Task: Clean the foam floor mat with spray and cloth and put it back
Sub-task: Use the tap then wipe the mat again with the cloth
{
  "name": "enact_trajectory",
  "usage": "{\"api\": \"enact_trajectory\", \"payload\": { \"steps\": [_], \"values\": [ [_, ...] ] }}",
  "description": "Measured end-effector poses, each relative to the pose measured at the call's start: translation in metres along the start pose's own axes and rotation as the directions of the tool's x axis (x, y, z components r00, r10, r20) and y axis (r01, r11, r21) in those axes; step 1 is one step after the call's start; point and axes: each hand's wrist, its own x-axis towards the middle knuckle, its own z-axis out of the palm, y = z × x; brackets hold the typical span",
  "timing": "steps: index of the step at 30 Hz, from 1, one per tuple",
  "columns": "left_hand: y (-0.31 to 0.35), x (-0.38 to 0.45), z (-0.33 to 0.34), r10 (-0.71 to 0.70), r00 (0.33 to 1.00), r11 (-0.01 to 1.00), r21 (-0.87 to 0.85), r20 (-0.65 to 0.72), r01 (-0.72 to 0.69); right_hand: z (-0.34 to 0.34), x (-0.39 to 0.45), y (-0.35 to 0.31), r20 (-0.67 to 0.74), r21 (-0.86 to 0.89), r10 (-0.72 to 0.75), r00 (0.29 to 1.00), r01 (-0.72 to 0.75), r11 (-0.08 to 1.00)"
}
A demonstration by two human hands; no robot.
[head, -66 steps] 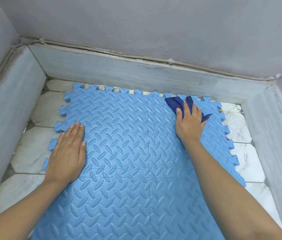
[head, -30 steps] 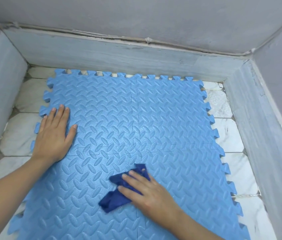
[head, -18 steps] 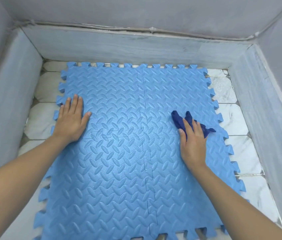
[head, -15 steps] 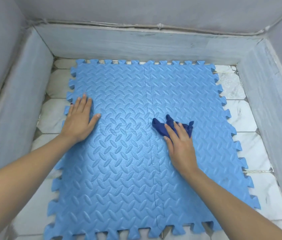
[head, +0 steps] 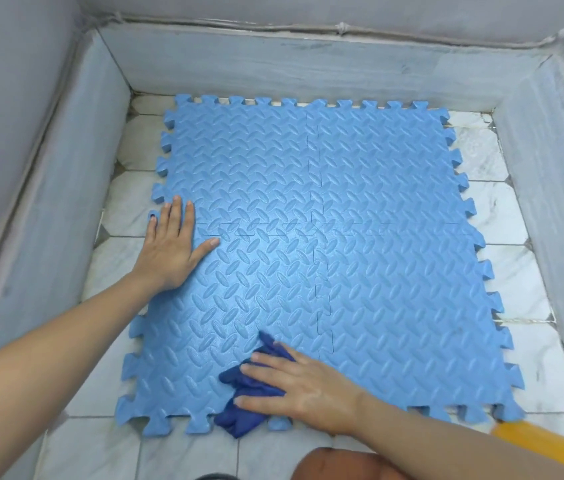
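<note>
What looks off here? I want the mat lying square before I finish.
The mat lies slightly crooked on the tiled floor, its near edge swung right. The cloth under the right hand spills past the near edge.

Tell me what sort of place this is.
Probably a corner or alcove of a room at home, at floor level. Pale floor tiles run up to a grey skirting on three sides, and a blue foam mat lies on them.
</note>
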Motion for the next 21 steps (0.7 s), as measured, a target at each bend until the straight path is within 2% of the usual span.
{"api": "enact_trajectory", "payload": {
  "steps": [3,5,6,8,10,11,12,13,17,21],
  "values": [
    [-0.001,0.001,0.002,0.012,0.999,1.0,-0.001,-0.03,-0.013,-0.02,-0.048,0.036,0.009,-0.038,0.199,0.98,-0.199,0.979],
    [0.0,0.001,0.002,0.012,0.999,1.0,0.007,-0.038,-0.012,-0.037,-0.071,0.067,-0.071,-0.053,0.415,0.907,-0.419,0.906],
    [0.0,0.002,0.002,0.012,0.999,1.0,0.013,-0.037,-0.012,-0.045,-0.078,0.082,-0.139,-0.031,0.534,0.834,-0.543,0.839],
    [0.001,0.003,0.001,0.012,0.999,1.0,0.021,-0.034,-0.012,-0.058,-0.083,0.111,-0.263,0.059,0.743,0.616,-0.758,0.649],
    [0.001,0.004,0.0,0.003,1.0,1.0,0.024,-0.024,-0.002,-0.063,-0.072,0.133,-0.319,0.158,0.859,0.399,-0.872,0.464],
    [0.001,0.004,-0.001,-0.004,1.0,1.0,0.025,-0.015,0.004,-0.062,-0.06,0.142,-0.329,0.191,0.885,0.329,-0.895,0.404],
    [0.002,0.004,-0.002,-0.008,1.0,0.999,0.031,-0.006,0.008,-0.062,-0.047,0.147,-0.331,0.212,0.897,0.293,-0.903,0.374],
    [0.002,0.004,-0.003,-0.013,1.0,0.999,0.035,0.005,0.013,-0.061,-0.034,0.15,-0.328,0.21,0.894,0.305,-0.899,0.384],
    [0.003,0.006,-0.007,-0.025,0.998,0.999,0.048,0.05,0.022,-0.054,0.002,0.127,-0.261,0.119,0.761,0.594,-0.763,0.636],
    [0.002,0.008,-0.009,-0.036,0.997,0.998,0.061,0.071,0.032,-0.039,-0.014,0.059,-0.151,0.125,0.609,0.779,-0.596,0.793]
  ]
}}
